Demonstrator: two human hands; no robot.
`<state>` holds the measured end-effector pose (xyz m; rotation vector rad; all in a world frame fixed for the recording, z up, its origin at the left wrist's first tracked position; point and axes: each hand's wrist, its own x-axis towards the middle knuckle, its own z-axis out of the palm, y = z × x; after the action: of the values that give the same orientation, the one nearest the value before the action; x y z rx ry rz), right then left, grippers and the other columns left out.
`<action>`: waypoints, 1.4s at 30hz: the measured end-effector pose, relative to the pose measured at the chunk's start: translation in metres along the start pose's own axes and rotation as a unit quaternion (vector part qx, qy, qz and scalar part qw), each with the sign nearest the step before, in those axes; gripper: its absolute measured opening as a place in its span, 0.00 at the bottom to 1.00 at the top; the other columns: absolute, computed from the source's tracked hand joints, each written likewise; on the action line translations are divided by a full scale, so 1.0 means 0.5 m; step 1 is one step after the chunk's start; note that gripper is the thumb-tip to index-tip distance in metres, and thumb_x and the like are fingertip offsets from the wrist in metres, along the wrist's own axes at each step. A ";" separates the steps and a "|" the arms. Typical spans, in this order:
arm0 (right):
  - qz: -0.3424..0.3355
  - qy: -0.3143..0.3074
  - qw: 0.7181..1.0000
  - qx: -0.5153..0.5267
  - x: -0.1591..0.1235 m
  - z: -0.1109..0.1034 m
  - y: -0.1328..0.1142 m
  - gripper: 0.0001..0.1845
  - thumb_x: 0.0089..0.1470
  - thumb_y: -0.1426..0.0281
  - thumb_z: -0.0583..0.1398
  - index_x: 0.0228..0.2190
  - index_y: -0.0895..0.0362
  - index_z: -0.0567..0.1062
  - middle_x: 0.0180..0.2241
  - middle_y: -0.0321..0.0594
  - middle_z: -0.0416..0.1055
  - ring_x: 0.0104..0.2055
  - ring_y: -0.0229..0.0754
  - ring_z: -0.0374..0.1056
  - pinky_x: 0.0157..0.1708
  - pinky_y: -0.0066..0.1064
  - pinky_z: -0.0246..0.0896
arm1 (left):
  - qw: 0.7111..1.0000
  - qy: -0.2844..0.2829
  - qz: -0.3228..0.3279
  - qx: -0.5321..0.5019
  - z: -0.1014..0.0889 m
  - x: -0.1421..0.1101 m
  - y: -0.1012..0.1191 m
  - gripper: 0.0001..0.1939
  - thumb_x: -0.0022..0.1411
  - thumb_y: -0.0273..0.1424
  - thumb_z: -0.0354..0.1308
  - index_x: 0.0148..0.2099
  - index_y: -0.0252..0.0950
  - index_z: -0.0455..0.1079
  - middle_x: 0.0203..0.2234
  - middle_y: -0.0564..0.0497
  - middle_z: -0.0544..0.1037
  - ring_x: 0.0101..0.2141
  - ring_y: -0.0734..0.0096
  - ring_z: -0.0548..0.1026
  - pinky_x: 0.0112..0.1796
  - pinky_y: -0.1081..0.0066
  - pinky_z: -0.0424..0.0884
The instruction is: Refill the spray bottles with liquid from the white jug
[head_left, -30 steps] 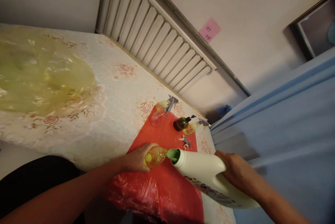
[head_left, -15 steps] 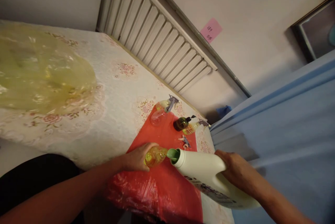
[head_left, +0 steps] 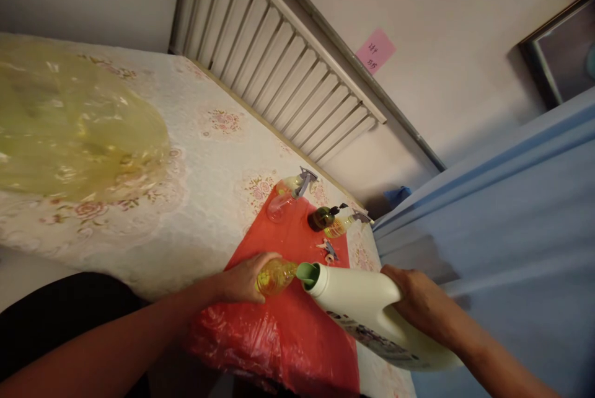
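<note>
A small clear bottle [head_left: 275, 276] with yellow liquid in it is gripped by my left hand [head_left: 246, 278] over a red plastic sheet [head_left: 325, 348]. My right hand [head_left: 413, 296] is closed round the handle of a large pale-green jug [head_left: 357, 292], which lies tilted with its mouth toward the bottle. The jug's green spout [head_left: 307, 274] meets the bottle's neck; whether liquid flows there I cannot tell. Just beyond, a loose spray trigger head [head_left: 329, 252] rests on the red sheet.
Clear spray bottles [head_left: 282, 203], a dark pump bottle [head_left: 321, 218] and a yellow spray bottle [head_left: 338, 226] stand at the far end of the sheet. A yellow plastic bag [head_left: 79, 131] covers the left of the flowered tablecloth [head_left: 204, 199]. A radiator [head_left: 274, 57] and blue curtain [head_left: 511, 237] border the table.
Both hands keep their hold on the bottle and the jug, almost still. The view has shifted very slightly.
</note>
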<state>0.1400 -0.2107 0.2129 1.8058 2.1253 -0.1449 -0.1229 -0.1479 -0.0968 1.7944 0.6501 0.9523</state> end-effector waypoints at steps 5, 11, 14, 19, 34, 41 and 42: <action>0.002 -0.004 1.000 -0.013 0.001 -0.001 -0.001 0.10 0.47 0.79 0.53 0.29 0.55 0.71 0.28 0.38 0.76 0.29 0.38 0.71 0.27 0.25 0.55 | 1.000 -0.003 -0.007 -0.002 -0.003 -0.001 0.008 0.47 0.40 0.24 0.67 0.62 0.52 0.54 0.57 0.52 0.68 0.58 0.49 0.66 0.58 0.59 0.65; 0.001 -0.007 1.000 -0.016 0.001 0.001 0.003 0.08 0.49 0.78 0.54 0.30 0.55 0.71 0.28 0.38 0.76 0.29 0.39 0.72 0.27 0.25 0.54 | 1.000 0.005 -0.005 0.005 -0.003 -0.004 0.016 0.47 0.41 0.22 0.65 0.62 0.50 0.53 0.57 0.52 0.67 0.58 0.53 0.66 0.58 0.58 0.65; 0.000 -0.008 1.000 -0.017 0.001 0.001 0.006 0.08 0.49 0.77 0.54 0.30 0.54 0.70 0.28 0.38 0.76 0.29 0.39 0.72 0.27 0.25 0.55 | 1.000 0.005 -0.005 0.005 -0.003 -0.003 0.019 0.46 0.41 0.23 0.65 0.62 0.50 0.54 0.56 0.52 0.68 0.57 0.53 0.67 0.58 0.58 0.66; 0.003 -0.010 1.000 -0.017 0.003 -0.001 0.003 0.09 0.49 0.78 0.54 0.30 0.54 0.71 0.28 0.38 0.77 0.29 0.38 0.72 0.27 0.25 0.54 | 1.000 -0.001 -0.009 0.004 -0.002 -0.001 0.008 0.46 0.41 0.25 0.67 0.62 0.51 0.54 0.56 0.52 0.68 0.57 0.51 0.68 0.57 0.60 0.66; 0.012 -0.012 0.999 -0.027 0.000 -0.006 -0.005 0.11 0.46 0.79 0.53 0.30 0.55 0.71 0.29 0.39 0.77 0.30 0.39 0.72 0.28 0.25 0.56 | 1.000 0.004 -0.010 -0.002 -0.003 -0.002 0.016 0.47 0.41 0.23 0.66 0.62 0.53 0.54 0.57 0.52 0.67 0.57 0.51 0.67 0.57 0.56 0.65; 0.013 -0.008 0.999 -0.029 0.002 -0.003 -0.001 0.10 0.48 0.78 0.54 0.30 0.55 0.71 0.29 0.39 0.77 0.30 0.39 0.72 0.27 0.25 0.56 | 1.000 0.001 -0.016 -0.005 -0.003 -0.003 0.022 0.45 0.41 0.23 0.65 0.61 0.49 0.54 0.56 0.52 0.68 0.56 0.51 0.68 0.56 0.57 0.67; 0.016 -0.010 0.999 -0.029 0.003 -0.002 -0.001 0.10 0.47 0.78 0.54 0.30 0.55 0.71 0.29 0.39 0.77 0.30 0.39 0.72 0.27 0.25 0.56 | 1.000 0.000 -0.016 -0.005 -0.004 -0.003 0.024 0.45 0.41 0.23 0.65 0.61 0.50 0.54 0.56 0.52 0.68 0.56 0.51 0.68 0.56 0.58 0.67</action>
<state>0.1392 -0.2091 0.2135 1.7973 2.0641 -0.0921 -0.1251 -0.1528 -0.0860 1.7697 0.6713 0.9314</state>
